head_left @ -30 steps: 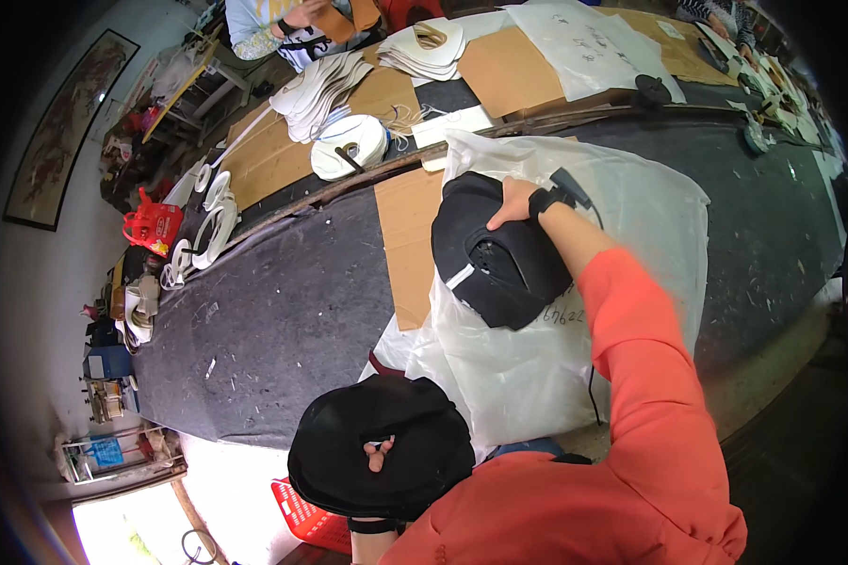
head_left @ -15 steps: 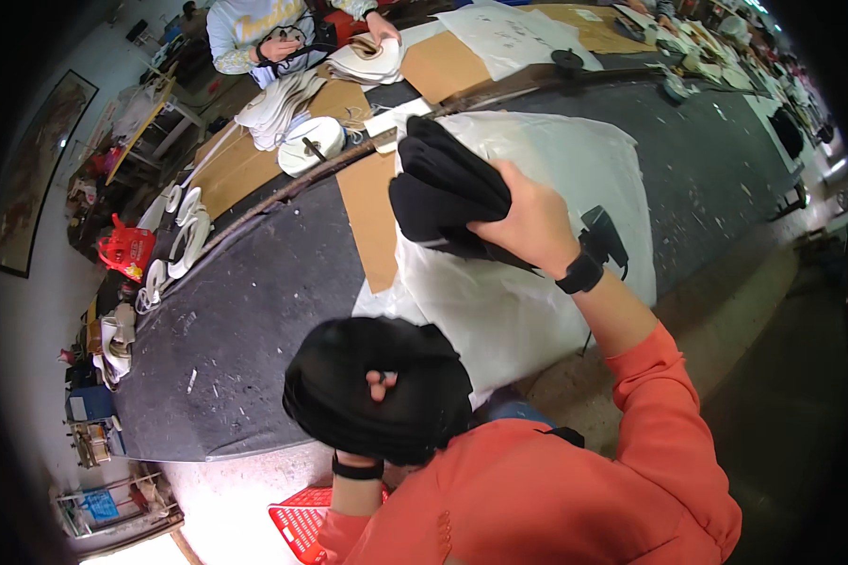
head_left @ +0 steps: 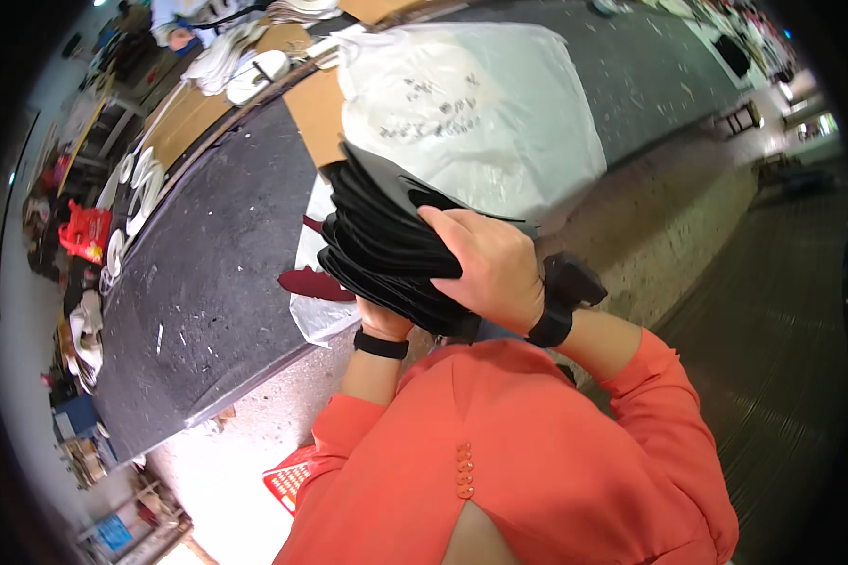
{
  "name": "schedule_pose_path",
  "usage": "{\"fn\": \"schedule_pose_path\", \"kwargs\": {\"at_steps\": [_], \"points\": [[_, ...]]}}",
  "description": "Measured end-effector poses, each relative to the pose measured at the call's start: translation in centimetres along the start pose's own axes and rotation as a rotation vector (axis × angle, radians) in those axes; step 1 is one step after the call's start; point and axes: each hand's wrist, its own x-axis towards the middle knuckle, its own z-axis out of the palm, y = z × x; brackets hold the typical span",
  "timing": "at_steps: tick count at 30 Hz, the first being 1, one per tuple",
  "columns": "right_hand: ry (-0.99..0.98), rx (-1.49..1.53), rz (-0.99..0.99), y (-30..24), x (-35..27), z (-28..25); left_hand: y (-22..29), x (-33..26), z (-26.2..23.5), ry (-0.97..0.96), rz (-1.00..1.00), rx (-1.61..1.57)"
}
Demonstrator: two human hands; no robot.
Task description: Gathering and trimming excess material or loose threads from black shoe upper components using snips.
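Observation:
A thick stack of black, soft-looking flat pieces (head_left: 386,240) is held in front of me near the table edge, its layers fanned at the left side. My right hand (head_left: 495,264) grips the stack from the right, thumb on the top layer and fingers along the near side. From below, my left hand (head_left: 383,320) supports it; most of its fingers are hidden behind the pieces. A dark red flat piece (head_left: 316,283) sticks out left of the stack, over a white plastic sheet (head_left: 316,315). Beyond the stack lies a large white plastic bag (head_left: 537,94) with handwriting.
The dark table (head_left: 207,282) curves around me, with brown cardboard (head_left: 316,113) beside the bag. White rolls (head_left: 259,75) and strips lie along the far left edge, near a red bag (head_left: 85,231). Another person's hand (head_left: 181,40) shows at the back. A red basket (head_left: 290,478) stands low left.
Two black bundles, one in each hand before, are now together in a single stack between both hands. My right hand has come back from over the white bag. The dark red piece now shows.

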Motion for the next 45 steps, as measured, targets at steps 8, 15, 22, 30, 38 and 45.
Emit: {"fn": "schedule_pose_path", "kwargs": {"at_steps": [8, 15, 22, 30, 38, 45], "points": [[-0.061, -0.053, 0.204, 3.0, -6.2, -8.9, -7.9, 4.3, -0.3, -0.01, -0.302, -0.075], [0.117, 0.719, 0.756, 11.9, -14.5, -21.1, -21.5, 13.4, 0.8, 0.001, -0.656, 0.006], [0.261, 0.105, 0.973, 22.1, -24.9, -30.9, -41.0, 20.5, 1.7, 0.02, -0.99, 0.039], [0.518, -0.168, 0.996, 31.3, -31.5, -41.9, -59.5, 28.1, 2.0, 0.018, -1.211, -0.006], [0.591, -0.288, 1.0, 42.7, -31.1, -52.9, -72.8, 40.3, 0.2, -0.042, -1.25, -0.068], [0.482, -0.388, 0.951, 55.8, -28.9, -63.9, -86.3, 54.8, -0.5, -0.099, -1.251, -0.136]]}}
